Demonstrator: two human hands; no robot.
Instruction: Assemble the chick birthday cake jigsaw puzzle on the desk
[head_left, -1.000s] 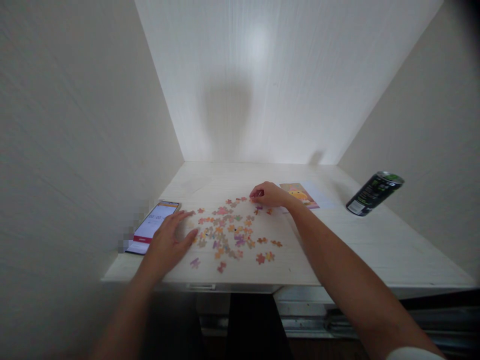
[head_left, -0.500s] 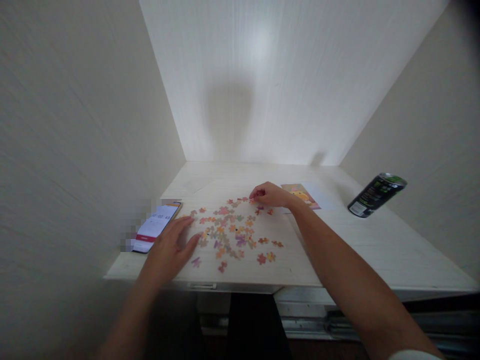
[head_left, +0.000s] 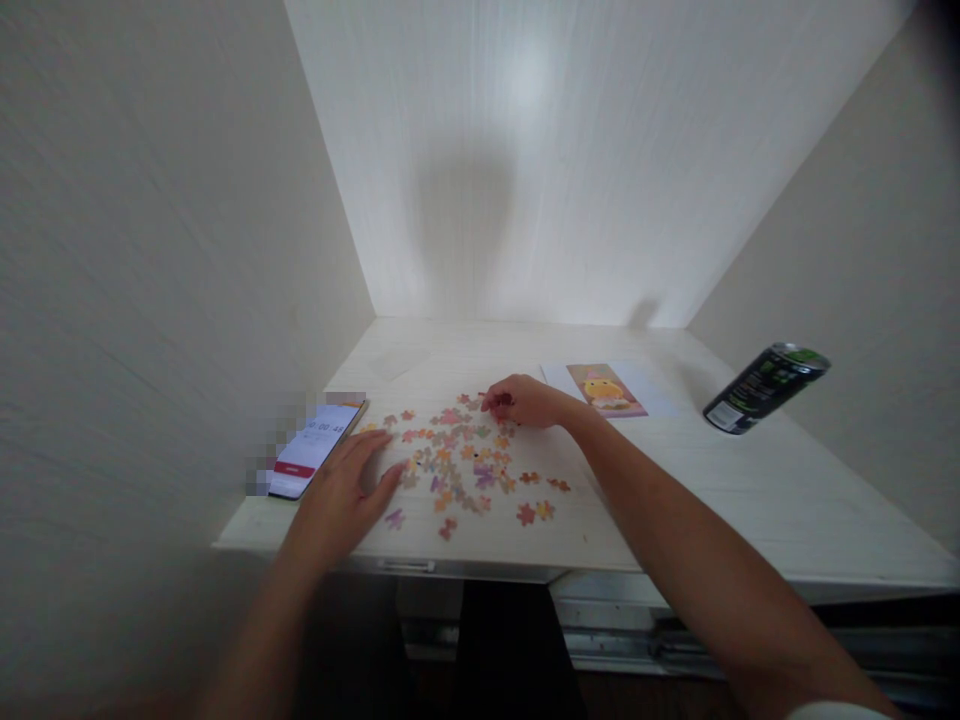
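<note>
Several small coloured puzzle pieces (head_left: pixel 461 463) lie scattered on the pale wooden desk (head_left: pixel 750 500). My left hand (head_left: pixel 341 495) lies flat on the desk at the left edge of the scatter, fingers spread, holding nothing. My right hand (head_left: pixel 525 400) rests at the far side of the scatter with its fingertips pinched on a dark puzzle piece (head_left: pixel 495 400). A picture card (head_left: pixel 606 389) with a yellow figure lies just right of that hand.
A phone (head_left: pixel 313 447) with a lit screen lies at the desk's left edge beside my left hand. A dark drink can (head_left: pixel 765 388) stands at the right near the side wall. Pale walls close in the desk on three sides.
My right hand has slid a little left, away from the picture card and in over the pieces. My left hand has barely moved.
</note>
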